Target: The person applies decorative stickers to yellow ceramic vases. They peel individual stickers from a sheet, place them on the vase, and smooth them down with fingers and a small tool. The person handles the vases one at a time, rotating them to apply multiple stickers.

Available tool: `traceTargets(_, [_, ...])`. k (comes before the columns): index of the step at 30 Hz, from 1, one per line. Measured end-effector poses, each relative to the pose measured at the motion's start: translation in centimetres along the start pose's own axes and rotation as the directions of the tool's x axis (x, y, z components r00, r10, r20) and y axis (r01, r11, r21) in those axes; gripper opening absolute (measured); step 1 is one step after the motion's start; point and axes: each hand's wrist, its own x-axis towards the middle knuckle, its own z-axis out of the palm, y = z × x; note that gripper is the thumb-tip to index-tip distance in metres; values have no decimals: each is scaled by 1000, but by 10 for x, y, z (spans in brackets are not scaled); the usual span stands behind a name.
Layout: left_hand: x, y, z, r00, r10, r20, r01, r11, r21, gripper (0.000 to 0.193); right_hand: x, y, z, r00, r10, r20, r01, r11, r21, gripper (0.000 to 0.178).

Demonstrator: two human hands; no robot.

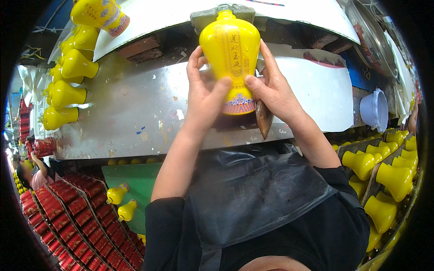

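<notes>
A glossy yellow vase-shaped bottle (230,58) lies between my two hands, its neck pointing away from me. Printed decoration runs down its front, with a blue and red pattern band around the base. My left hand (203,88) grips the left side, thumb pressed on the lower front. On the opposite side, my right hand (273,88) closes round the bottle with its thumb near the base. A brown pointed flat piece, like a wooden scraper (263,119), shows beneath my right palm; I cannot tell whether that hand holds it. Behind the neck sits a grey pad (205,19).
Several yellow bottles (80,64) line the metal table's (122,122) left side. White sheets (316,95) lie at the right, near a pale blue bucket (374,109). Racks of yellow bottles (395,180) stand right, red boxes (74,212) lower left. Another person (40,176) is far left.
</notes>
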Motion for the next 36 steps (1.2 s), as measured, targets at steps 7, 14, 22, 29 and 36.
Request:
traceTargets(7, [1,0,0,1000,2,-1,-2,1000,-16,80,0,3,1,1000,4,-5,-4,998,-58,84])
traceTargets(14, [4,2,-6,993,104,-48,-85,951,298,91,10,-14,-18,991,89,-97,-92,995,-26,81])
traceTargets(22, [31,13,-11,861,457,224,-429,413,803,80,40,-39,-31,874,-481,-69,386,775,-500,58])
traceTargets(29, [37,12,-3,900,396,181,-358,437,825,82,55,-40,-21,863,-503,-55,394,737,-549,67])
traceTargets(36, [39,7,-6,887,417,198,-394,464,793,84,53,-40,-32,910,-414,-9,341,761,-551,52])
